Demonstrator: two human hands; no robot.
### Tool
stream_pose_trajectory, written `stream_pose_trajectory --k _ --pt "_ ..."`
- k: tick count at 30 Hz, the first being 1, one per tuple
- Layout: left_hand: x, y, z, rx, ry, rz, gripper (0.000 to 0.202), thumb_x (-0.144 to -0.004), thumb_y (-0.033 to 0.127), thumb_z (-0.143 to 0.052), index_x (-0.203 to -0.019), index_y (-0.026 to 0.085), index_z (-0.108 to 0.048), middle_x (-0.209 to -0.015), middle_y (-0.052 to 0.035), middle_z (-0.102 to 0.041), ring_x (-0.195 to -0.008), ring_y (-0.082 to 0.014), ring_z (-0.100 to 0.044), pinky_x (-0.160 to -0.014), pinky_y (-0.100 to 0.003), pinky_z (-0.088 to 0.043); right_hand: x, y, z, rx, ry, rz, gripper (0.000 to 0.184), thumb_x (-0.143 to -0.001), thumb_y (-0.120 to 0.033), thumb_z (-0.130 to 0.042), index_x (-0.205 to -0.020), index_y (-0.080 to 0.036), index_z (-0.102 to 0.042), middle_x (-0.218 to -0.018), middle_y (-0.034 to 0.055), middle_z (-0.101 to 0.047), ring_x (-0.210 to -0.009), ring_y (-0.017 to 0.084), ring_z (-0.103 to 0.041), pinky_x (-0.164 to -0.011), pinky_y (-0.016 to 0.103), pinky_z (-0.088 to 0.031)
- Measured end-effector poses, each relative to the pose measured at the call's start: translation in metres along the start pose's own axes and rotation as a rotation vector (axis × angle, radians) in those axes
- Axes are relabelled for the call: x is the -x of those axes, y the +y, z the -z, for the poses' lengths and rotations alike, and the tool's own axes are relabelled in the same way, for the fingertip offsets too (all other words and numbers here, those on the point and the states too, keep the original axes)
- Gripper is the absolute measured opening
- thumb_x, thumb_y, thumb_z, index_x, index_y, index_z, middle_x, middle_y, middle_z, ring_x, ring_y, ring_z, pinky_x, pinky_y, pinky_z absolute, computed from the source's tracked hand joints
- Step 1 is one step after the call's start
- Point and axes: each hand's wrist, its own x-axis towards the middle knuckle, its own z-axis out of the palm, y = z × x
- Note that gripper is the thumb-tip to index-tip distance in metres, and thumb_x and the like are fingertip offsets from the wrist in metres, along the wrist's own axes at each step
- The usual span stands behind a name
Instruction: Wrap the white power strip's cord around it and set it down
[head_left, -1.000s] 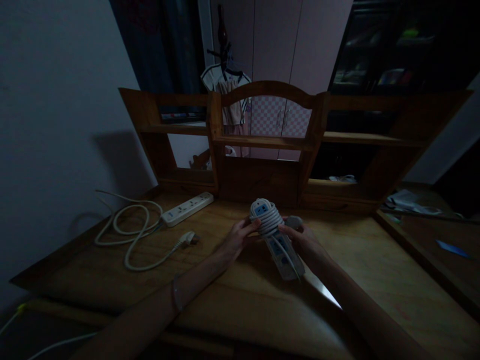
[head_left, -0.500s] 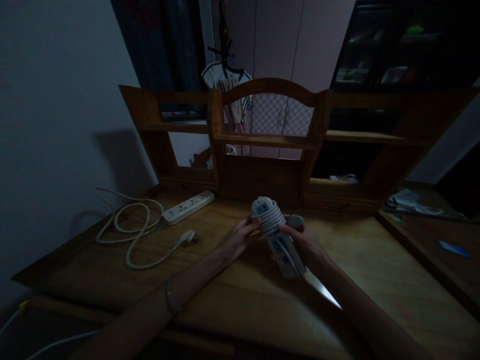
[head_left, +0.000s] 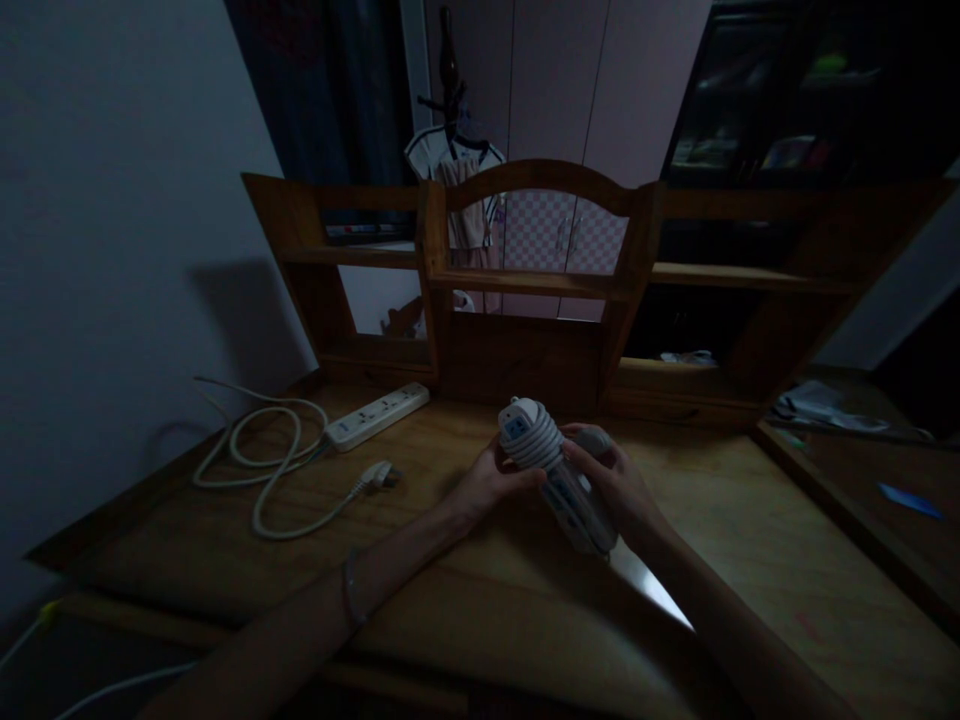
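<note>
Above the desk, a white power strip (head_left: 574, 505) with blue socket faces is held tilted between both hands. Its white cord (head_left: 536, 440) is wound in several turns around the far end. My left hand (head_left: 499, 482) grips the strip from the left, its thumb lying across the front just below the coils. On the right side, my right hand (head_left: 611, 480) is closed at the cord's grey plug (head_left: 594, 440), its thumb near the coils. A second white power strip (head_left: 379, 417) lies on the desk to the left, with its loose cord (head_left: 289, 465) and plug (head_left: 381, 475).
The wooden desk (head_left: 450, 590) carries a wooden shelf unit (head_left: 525, 285) along its back. A wall (head_left: 135, 250) stands at the left. Papers (head_left: 825, 405) and a blue card (head_left: 909, 498) lie on a lower surface at the right.
The wound power strip has turned a little in the hands. My left thumb has moved from the coils' left side to across the strip's front below them.
</note>
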Motion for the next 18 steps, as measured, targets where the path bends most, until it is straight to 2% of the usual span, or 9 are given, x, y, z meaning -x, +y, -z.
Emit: stream_pose_trajectory --k 8,14,18 --pt "-0.0002 0.005 -0.0054 -0.085 0.053 -0.027 0.064 -0.064 0.029 -0.086 -0.118 0.015 -0.056 -0.12 -0.0141 -0.064 -0.108 -0.0292 -0.062 -0.094 -0.04 -0.048 -0.0011 -0.0013 0.0006 -0.028 0.013 0.115 0.034 -0.08 -0.051 -0.069 -0.099 -0.024 -0.064 -0.102 0.0041 -0.067 -0.096 0.022 -0.06 -0.083 0.032 -0.047" --pt "0.001 0.0069 -0.0074 -0.115 0.064 -0.033 0.063 -0.064 0.03 -0.086 -0.118 0.016 -0.057 -0.121 -0.0136 -0.064 -0.106 -0.0291 -0.063 -0.092 -0.039 -0.05 -0.0037 0.0031 0.0018 -0.107 0.04 0.064 0.035 -0.076 -0.051 -0.072 -0.095 -0.023 -0.063 -0.102 0.0048 -0.067 -0.101 0.024 -0.061 -0.087 0.035 -0.048" --pt "0.0016 0.0046 -0.007 -0.083 -0.002 -0.042 0.065 -0.064 0.027 -0.085 -0.119 0.016 -0.054 -0.121 -0.0146 -0.064 -0.106 -0.0296 -0.064 -0.091 -0.04 -0.051 -0.006 0.0046 0.0039 -0.19 0.032 0.021 0.03 -0.079 -0.047 -0.071 -0.095 -0.023 -0.064 -0.104 0.0049 -0.067 -0.104 0.024 -0.06 -0.091 0.036 -0.048"
